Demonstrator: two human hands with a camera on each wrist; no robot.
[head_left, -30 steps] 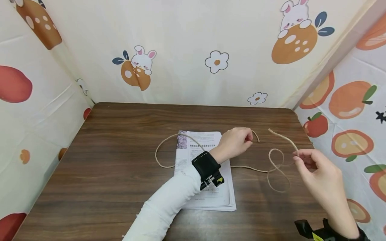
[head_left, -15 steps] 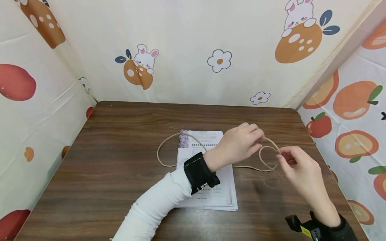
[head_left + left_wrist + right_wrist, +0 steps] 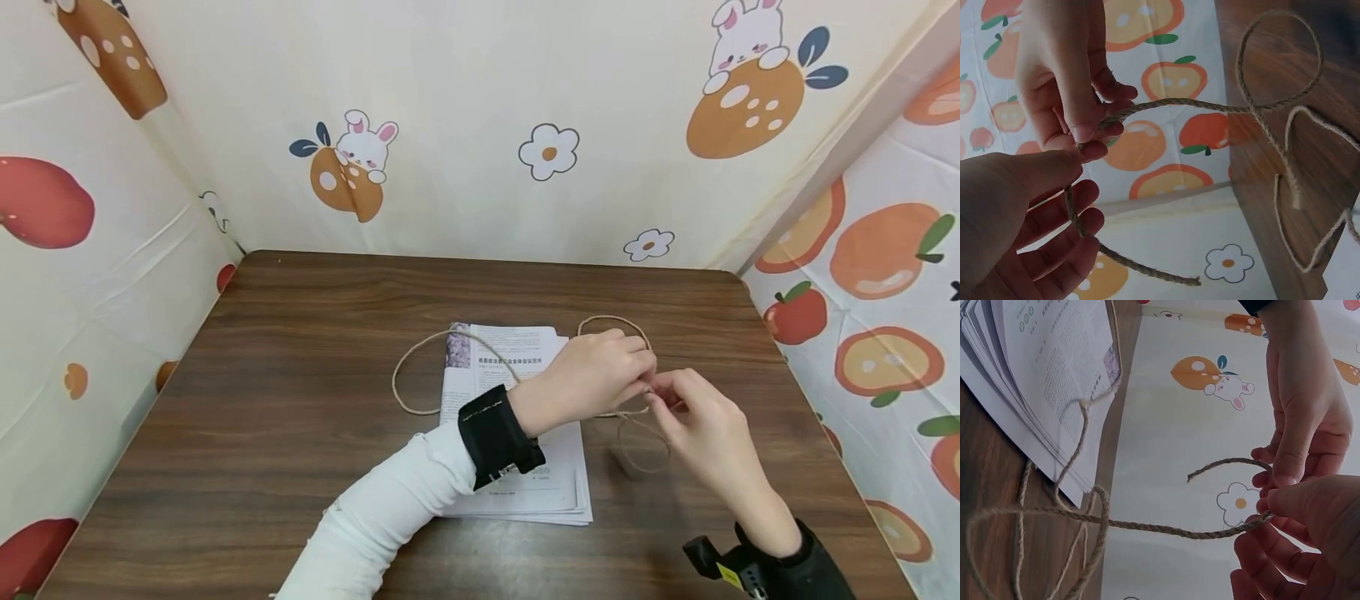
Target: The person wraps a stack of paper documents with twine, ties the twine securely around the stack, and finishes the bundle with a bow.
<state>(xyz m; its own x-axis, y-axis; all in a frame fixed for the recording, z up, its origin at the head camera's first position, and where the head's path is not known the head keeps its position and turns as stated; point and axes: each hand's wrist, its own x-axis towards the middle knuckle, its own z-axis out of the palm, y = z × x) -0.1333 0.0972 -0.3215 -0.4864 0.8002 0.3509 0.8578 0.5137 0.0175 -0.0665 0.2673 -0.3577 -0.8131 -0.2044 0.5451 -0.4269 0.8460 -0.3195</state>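
My left hand (image 3: 592,377) pinches a length of jute rope (image 3: 1147,270) between thumb and fingers, above the right edge of a paper stack (image 3: 525,492). Right beside it, my right hand (image 3: 705,429) pinches the rope too, and the fingertips of both hands meet. In the left wrist view a short frayed end sticks out past the left fingers (image 3: 1079,247). From the right fingers (image 3: 1260,547), in the right wrist view, the rope runs to a loose loop by the papers. Another loop lies over the stack's upper left part. Rope beneath the papers is hidden.
The brown wooden table (image 3: 300,400) extends around the papers. A cream printed cloth (image 3: 450,167) stands behind it, with fruit-patterned cloths (image 3: 885,292) along the sides. Black straps with small cameras (image 3: 498,437) sit on both wrists.
My right hand has moved left with the rope until it meets the left hand. The left hand has shifted slightly right and down. The loose rope coil has been drawn leftward.
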